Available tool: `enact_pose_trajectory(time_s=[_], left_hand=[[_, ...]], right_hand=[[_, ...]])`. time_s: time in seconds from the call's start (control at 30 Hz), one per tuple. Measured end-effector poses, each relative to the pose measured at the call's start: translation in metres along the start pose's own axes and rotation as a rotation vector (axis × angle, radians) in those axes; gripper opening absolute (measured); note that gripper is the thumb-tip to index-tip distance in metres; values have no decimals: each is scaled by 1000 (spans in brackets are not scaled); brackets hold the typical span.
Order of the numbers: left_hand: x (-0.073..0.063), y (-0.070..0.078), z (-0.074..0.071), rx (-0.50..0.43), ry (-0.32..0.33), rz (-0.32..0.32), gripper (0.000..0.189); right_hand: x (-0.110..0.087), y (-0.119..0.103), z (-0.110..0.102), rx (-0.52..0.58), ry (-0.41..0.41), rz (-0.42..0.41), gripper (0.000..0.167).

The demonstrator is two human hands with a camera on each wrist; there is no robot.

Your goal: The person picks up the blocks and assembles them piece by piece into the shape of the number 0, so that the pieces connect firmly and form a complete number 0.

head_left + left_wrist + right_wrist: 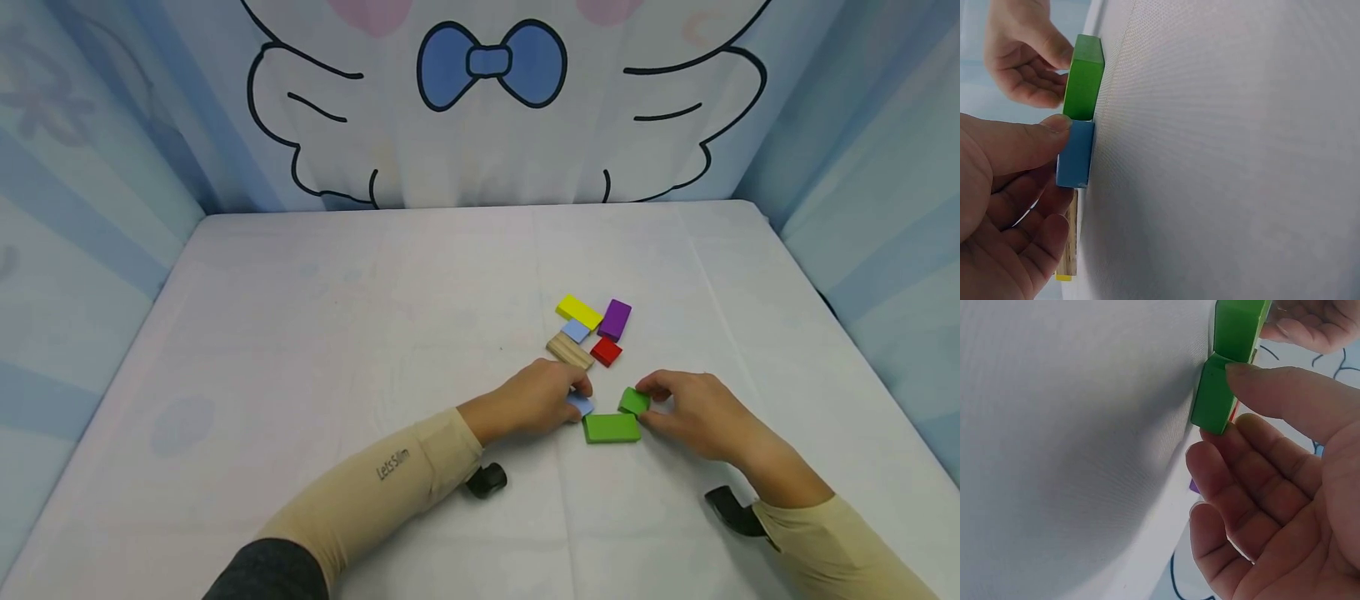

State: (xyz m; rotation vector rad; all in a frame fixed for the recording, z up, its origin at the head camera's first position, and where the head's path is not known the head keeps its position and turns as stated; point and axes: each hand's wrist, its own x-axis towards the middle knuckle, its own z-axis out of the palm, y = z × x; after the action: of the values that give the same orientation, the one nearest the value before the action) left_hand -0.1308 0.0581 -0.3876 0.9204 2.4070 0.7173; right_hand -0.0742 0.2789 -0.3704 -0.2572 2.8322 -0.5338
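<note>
My left hand (pixel 536 398) pinches a small light-blue block (pixel 1075 154) between thumb and fingers, low over the white cloth. The block's end meets a longer green block (pixel 612 429) that lies flat. On the other side, my right hand (pixel 693 410) holds a small green block (pixel 634 402) by thumb and fingertips; in the right wrist view this small green block (pixel 1212 395) abuts the longer one. Just beyond the hands lie a wooden-coloured block (pixel 570 351) and a red block (pixel 607 351).
Further back sit a second light-blue block (pixel 576 331), a yellow block (pixel 579 312) and a purple block (pixel 615 320), grouped closely. The table (pixel 337 317) has a white cover, with patterned curtains (pixel 487 158) at its back and sides.
</note>
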Motion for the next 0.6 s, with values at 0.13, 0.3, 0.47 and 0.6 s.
enact_pose_trajectory(time_s=[0.13, 0.3, 0.47, 0.6], left_hand=[[1, 0, 1, 6, 0, 2, 27], [1, -1, 0, 12, 0, 8, 27], [1, 0, 1, 10, -3, 0, 27], [1, 0, 2, 14, -5, -11, 28]], right_hand=[[0, -1, 0, 0, 1, 4, 34], [0, -1, 0, -3, 5, -6, 33], [0, 0, 1, -6, 5, -16, 33], [0, 1, 1, -10, -3, -19, 34]])
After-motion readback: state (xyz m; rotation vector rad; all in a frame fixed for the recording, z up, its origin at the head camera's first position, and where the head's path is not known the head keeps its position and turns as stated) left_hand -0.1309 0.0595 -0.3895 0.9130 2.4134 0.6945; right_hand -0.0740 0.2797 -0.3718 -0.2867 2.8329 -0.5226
